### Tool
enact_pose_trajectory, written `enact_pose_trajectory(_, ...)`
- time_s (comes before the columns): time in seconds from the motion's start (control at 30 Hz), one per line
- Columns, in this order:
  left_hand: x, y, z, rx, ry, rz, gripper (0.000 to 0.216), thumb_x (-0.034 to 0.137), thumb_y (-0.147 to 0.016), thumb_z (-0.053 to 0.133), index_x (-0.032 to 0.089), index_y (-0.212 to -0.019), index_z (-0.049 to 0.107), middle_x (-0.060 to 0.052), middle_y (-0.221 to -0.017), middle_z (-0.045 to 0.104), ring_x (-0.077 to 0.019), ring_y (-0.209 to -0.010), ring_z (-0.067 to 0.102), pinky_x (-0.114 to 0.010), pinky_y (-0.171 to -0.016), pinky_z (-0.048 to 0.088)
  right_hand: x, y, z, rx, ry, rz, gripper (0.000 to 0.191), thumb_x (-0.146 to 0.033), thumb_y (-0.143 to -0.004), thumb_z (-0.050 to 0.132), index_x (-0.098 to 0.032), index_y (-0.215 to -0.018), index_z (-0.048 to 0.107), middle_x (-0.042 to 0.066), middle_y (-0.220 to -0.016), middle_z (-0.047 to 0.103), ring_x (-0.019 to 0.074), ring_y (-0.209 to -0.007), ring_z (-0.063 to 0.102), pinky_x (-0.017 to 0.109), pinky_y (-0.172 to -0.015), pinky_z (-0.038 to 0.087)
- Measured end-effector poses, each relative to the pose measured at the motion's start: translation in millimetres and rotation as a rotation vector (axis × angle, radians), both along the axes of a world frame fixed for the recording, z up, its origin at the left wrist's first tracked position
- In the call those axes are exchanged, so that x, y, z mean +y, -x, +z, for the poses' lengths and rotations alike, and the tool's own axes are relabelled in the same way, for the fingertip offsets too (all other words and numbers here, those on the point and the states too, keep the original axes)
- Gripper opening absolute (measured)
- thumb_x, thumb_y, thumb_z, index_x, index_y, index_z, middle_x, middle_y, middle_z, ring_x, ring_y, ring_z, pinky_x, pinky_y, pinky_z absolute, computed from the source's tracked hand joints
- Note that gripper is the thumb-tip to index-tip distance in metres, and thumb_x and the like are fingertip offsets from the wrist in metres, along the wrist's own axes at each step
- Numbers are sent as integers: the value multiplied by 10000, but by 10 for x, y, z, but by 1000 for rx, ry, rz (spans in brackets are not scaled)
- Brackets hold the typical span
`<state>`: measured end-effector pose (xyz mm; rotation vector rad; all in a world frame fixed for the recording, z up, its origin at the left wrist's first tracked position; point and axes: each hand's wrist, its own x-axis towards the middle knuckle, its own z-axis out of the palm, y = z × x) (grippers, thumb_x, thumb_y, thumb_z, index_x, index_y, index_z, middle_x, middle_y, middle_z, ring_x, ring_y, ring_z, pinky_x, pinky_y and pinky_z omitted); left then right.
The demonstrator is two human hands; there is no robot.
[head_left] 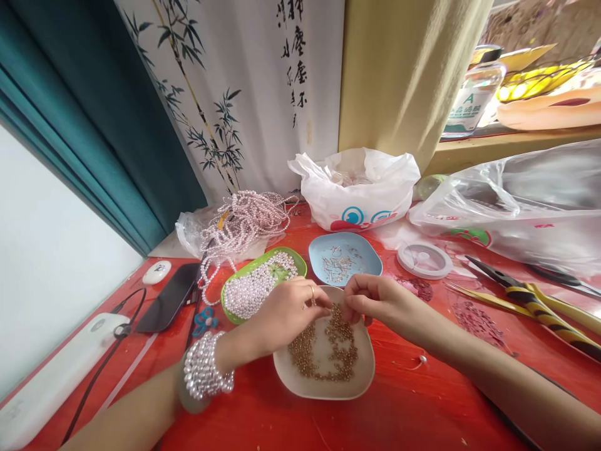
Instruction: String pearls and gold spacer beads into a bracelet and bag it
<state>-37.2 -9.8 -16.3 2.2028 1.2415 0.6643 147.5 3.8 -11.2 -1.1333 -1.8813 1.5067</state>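
Observation:
My left hand (293, 308) hovers above the cream dish (323, 389), its thumb and fingers pinched together. Over the dish's upper right edge, my right hand (373, 297) is also closed in a pinch. Whatever either hand holds is too small or hidden to make out. Gold beads (303, 354) lie scattered in the cream dish. Just behind my left hand, a green dish (302, 265) holds pearly beads (248, 291). A blue dish (318, 248) with small metal pins (339, 268) sits beyond my hands. Several strands of pearly beads (206, 366) circle my left wrist.
Pink bead strands (248, 216) are heaped at the back left, near a phone (169, 297) and white power strip (61, 376). Plastic bags (361, 194) stand behind. To the right are a clear spool (425, 260), pliers (535, 300) and a loose bead on thread (422, 359).

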Motion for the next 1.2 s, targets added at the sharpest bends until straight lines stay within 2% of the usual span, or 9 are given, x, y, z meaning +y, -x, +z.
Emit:
enact_pose_trajectory(0.2, -15, 13, -91, 104, 22, -87, 152, 72, -732, 560, 179, -811, 633, -11, -832, 629, -144, -747, 556, -270, -682, 424, 26, 19, -19, 38, 36, -74, 113, -126, -730, 419, -183, -651, 477, -14, -595, 624, 106, -571, 574, 224, -539, 412)
enact_pose_trajectory(0.33, -19, 1, -85, 139, 1, -80, 133, 102, -748, 551, 183, -812, 635, -17, -825, 626, -156, -765, 560, -281, -690, 429, 37, 14, -50, 78, 40, -52, 98, -123, -718, 426, -180, -664, 484, -7, -608, 630, 110, -589, 573, 235, -562, 422)
enact_pose_trajectory(0.47, 23, 22, -15, 156, -27, -16, 142, 124, -774, 517, 188, -774, 643, -15, -794, 640, -164, -786, 563, -300, -721, 421, 27, -1, -73, 79, 24, -58, 92, -119, -708, 428, -179, -667, 486, -2, -619, 631, 115, -602, 573, 239, -561, 416)
enact_pose_trajectory(0.63, 192, 251, 97, 165, -11, 82, 105, 219, -752, 545, 207, -751, 649, -9, -797, 658, -168, -757, 572, -301, -693, 419, 21, -2, -61, 70, 15, -59, 78, -136, -729, 443, -178, -680, 487, -1, -627, 627, 112, -607, 570, 237, -568, 413)
enact_pose_trajectory(0.77, 364, 541, 124, 180, 26, 147, 138, 185, -711, 539, 211, -778, 657, -19, -848, 670, -174, -766, 580, -293, -689, 408, -6, 19, -2, 86, -9, -126, 118, -202, -788, 417, -188, -677, 453, -12, -600, 588, 105, -573, 547, 231, -539, 402)
enact_pose_trajectory(0.93, 476, 714, 51, 115, 25, 183, 129, 175, -661, 554, 194, -718, 669, -28, -726, 670, -159, -627, 568, -265, -580, 375, -70, 52, 45, 163, -96, -330, 137, -274, -829, 390, -209, -710, 410, -33, -557, 514, 105, -531, 494, 236, -520, 401)
enact_pose_trajectory(1.07, 474, 679, -13, 183, -3, 237, 113, 164, -633, 571, 186, -684, 669, -33, -685, 656, -161, -595, 547, -264, -544, 347, -82, 58, 59, 187, -187, -381, 165, -296, -839, 386, -216, -695, 397, -42, -557, 454, 102, -521, 454, 228, -501, 392)
enact_pose_trajectory(1.2, 472, 666, -47, 194, 5, 220, 95, 151, -639, 569, 183, -629, 658, -29, -647, 644, -156, -567, 531, -271, -534, 326, -92, 57, 76, 182, -359, -458, 116, -279, -820, 423, -222, -719, 425, -21, -648, 466, 112, -572, 461, 232, -532, 405)
